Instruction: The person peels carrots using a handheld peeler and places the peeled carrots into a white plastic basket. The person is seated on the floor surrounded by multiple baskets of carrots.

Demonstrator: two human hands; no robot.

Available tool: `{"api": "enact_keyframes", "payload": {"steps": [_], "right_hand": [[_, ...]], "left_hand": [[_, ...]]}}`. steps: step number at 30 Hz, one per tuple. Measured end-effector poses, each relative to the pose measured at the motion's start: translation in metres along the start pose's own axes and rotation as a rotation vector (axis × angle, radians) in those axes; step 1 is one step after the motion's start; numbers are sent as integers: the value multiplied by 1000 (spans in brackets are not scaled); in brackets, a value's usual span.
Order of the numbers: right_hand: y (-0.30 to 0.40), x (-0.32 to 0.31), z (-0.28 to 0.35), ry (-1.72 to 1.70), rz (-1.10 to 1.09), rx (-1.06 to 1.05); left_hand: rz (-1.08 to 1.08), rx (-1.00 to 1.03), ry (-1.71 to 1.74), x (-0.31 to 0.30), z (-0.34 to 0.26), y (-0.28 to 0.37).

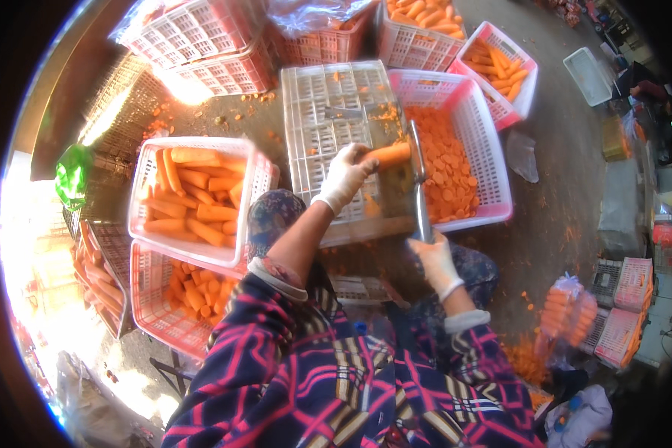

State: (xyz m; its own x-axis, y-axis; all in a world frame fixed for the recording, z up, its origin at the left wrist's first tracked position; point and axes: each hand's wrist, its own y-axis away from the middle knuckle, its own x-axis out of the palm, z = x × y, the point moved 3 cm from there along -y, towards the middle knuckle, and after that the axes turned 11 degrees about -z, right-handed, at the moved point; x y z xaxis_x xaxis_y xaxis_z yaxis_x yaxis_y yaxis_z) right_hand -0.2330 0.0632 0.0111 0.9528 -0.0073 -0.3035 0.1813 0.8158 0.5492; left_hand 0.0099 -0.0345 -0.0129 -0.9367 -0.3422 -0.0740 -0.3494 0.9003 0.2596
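Gloved in white, my left hand holds a thick peeled carrot flat on a worn board, its far end against a long blade. My right hand, also gloved, grips the metal handle of that blade at the near end. The board rests on an upturned white plastic crate. Just past the blade, a pink-and-white crate holds many round carrot slices. Carrot scraps lie on the board beyond the carrot.
At left, a white crate of whole peeled carrots stands above a pink crate of carrot pieces. Stacked crates stand behind. Another carrot-filled crate is at far right. Bagged carrots sit at lower right.
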Motion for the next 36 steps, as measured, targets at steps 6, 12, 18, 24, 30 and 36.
{"api": "enact_keyframes", "payload": {"steps": [6, 12, 18, 24, 30, 36], "right_hand": [[59, -9, 104, -132, 83, 111], [18, -3, 22, -161, 88, 50], [41, -4, 53, -35, 22, -52], [35, -11, 61, -126, 78, 112], [23, -3, 21, -166, 7, 30], [29, -11, 57, -129, 140, 103]], "left_hand": [[37, 91, -97, 2, -4, 10], [49, 27, -11, 2, -3, 2], [76, 74, -65, 19, -3, -3], [34, 137, -73, 5, 1, -3], [76, 116, -189, 26, -12, -8], [-13, 196, -194, 13, 2, -16]]}}
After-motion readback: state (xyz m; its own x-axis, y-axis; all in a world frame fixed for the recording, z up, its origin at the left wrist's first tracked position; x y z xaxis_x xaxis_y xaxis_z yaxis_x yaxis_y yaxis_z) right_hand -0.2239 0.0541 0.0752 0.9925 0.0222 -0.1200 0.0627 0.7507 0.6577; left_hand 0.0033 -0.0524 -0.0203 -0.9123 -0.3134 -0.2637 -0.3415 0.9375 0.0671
